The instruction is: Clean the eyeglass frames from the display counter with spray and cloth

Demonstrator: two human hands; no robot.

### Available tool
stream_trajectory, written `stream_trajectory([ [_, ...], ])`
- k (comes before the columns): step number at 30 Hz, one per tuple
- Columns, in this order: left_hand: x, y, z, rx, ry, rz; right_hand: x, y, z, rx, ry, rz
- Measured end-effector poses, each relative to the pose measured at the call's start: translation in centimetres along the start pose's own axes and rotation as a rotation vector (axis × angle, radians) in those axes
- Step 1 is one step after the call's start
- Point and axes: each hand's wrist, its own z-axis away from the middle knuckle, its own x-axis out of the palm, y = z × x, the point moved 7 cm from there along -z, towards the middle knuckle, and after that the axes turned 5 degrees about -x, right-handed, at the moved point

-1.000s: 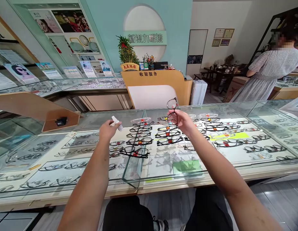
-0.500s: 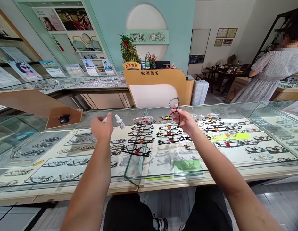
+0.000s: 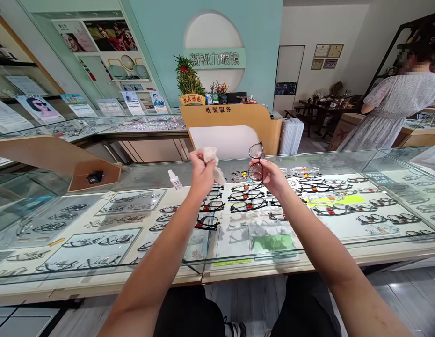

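Observation:
My left hand is closed around a crumpled pale cloth, held up above the glass counter. To its right, my right hand pinches a pair of dark-rimmed eyeglasses, turned on end with one lens above the other. The cloth and the eyeglasses are apart. A small white spray bottle stands on the counter, left of my left hand. Below my hands, rows of eyeglasses with red and orange tags lie on the counter; my left arm hides some of them.
The glass display counter runs across in front of me, with more frames inside. On its left side sits a tilted wooden stand. Behind it are a wooden cashier desk and a silver suitcase. A person stands at the far right.
My left hand has moved right from beside the bottle toward the eyeglasses, and the cloth now shows clearly in it. My right hand still holds the eyeglasses in nearly the same place.

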Motion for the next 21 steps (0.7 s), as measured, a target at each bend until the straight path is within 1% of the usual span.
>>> stream_trajectory([
  [2,3.1,-1.4,1.0,-0.144,-0.168,0.178,0.2,-0.3,0.0,-0.013,-0.006,-0.014],
  [3,4.1,-1.9,1.6,-0.206,-0.221,0.232,0.3,-0.5,0.0,-0.023,-0.01,-0.017],
  [5,5.2,-2.9,2.9,-0.312,-0.274,0.271,0.6,-0.9,0.1,-0.045,-0.024,-0.01],
  [8,5.2,-4.3,4.4,-0.435,-0.269,0.262,1.0,-1.0,0.2,-0.058,-0.032,0.008],
  [11,5.0,-5.2,4.9,-0.49,-0.248,0.275,1.1,-0.7,0.3,-0.048,-0.039,0.021],
  [16,5.2,-5.9,5.0,-0.532,-0.244,0.37,1.4,0.4,0.4,-0.036,-0.06,0.051],
  [21,5.9,-5.4,5.2,-0.516,-0.276,0.438,1.7,0.9,0.6,-0.012,-0.035,0.123],
])
